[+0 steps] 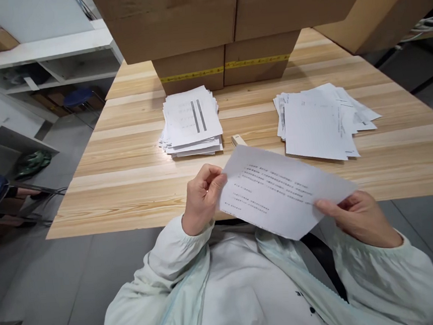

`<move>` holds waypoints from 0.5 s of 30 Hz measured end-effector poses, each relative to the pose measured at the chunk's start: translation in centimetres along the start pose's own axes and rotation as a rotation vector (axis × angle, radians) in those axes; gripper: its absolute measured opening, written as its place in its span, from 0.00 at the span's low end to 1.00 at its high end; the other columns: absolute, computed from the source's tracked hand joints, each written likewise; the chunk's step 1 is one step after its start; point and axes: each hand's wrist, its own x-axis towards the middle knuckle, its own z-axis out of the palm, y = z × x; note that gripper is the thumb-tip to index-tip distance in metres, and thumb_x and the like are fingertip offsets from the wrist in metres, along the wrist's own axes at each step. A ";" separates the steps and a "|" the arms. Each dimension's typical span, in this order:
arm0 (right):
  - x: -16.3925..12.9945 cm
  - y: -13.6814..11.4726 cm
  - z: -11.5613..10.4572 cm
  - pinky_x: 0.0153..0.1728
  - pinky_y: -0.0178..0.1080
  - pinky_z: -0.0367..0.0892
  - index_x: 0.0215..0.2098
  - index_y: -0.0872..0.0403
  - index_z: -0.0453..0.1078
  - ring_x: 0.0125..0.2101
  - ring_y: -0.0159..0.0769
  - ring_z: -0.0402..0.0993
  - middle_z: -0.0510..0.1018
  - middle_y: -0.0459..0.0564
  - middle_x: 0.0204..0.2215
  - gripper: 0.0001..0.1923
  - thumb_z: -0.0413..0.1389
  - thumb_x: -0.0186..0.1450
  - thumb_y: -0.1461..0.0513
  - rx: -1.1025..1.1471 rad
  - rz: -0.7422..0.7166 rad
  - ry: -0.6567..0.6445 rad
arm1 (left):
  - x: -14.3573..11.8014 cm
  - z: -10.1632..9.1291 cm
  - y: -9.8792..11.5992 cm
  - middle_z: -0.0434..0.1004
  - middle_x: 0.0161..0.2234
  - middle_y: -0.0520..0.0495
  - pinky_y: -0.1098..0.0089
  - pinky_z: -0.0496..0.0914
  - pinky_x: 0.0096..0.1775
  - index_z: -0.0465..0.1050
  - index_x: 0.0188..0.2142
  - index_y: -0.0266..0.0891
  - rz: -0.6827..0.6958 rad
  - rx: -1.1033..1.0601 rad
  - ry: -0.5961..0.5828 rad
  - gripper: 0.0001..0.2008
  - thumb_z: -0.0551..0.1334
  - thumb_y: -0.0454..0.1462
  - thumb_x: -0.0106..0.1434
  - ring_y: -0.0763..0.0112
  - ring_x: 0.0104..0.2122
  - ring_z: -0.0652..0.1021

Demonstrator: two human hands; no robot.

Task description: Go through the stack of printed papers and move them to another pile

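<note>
A printed sheet of paper [275, 190] is stretched between my two hands above the table's front edge. My left hand [204, 194] pinches its left edge between thumb and fingers. On the other side, my right hand [359, 215] grips the right edge, thumb on top. Beyond my left hand lies a fairly neat stack of papers [182, 120]; its top sheet bears two dark bars. A looser, fanned-out pile of papers [314, 126] rests further right. Between the two piles is a small light-coloured object [238, 140], partly hidden behind the held sheet.
Large cardboard boxes [188, 18] are stacked at the back of the wooden table [127, 185], the lower ones with yellow tape. Another cardboard box [381, 6] stands at the back right. White shelving [59, 52] and a blue stool [78, 97] are to the left.
</note>
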 end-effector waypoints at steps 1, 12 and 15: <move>-0.4 -0.7 -0.2 0.32 0.46 0.81 0.35 0.46 0.82 0.32 0.47 0.84 0.86 0.48 0.33 0.11 0.69 0.58 0.50 -0.071 -0.069 0.058 | 0.3 0.4 0.2 0.72 0.26 0.51 0.72 0.65 0.30 0.72 0.32 0.40 0.048 0.007 0.029 0.14 0.66 0.47 0.65 0.73 0.27 0.71; -5.6 -2.0 0.7 0.44 0.43 0.79 0.61 0.35 0.72 0.39 0.40 0.84 0.85 0.40 0.46 0.23 0.54 0.72 0.63 -0.478 -0.915 -0.007 | -3.1 0.6 1.9 0.76 0.54 0.36 0.56 0.76 0.48 0.71 0.56 0.41 -0.740 -0.609 0.069 0.34 0.66 0.59 0.59 0.52 0.52 0.79; -5.8 0.1 2.6 0.39 0.41 0.79 0.58 0.38 0.75 0.36 0.38 0.83 0.86 0.42 0.44 0.21 0.56 0.71 0.65 -0.407 -1.015 -0.080 | -4.1 0.5 0.2 0.79 0.53 0.40 0.66 0.75 0.46 0.67 0.63 0.45 -0.676 -0.475 0.114 0.42 0.77 0.44 0.50 0.58 0.50 0.80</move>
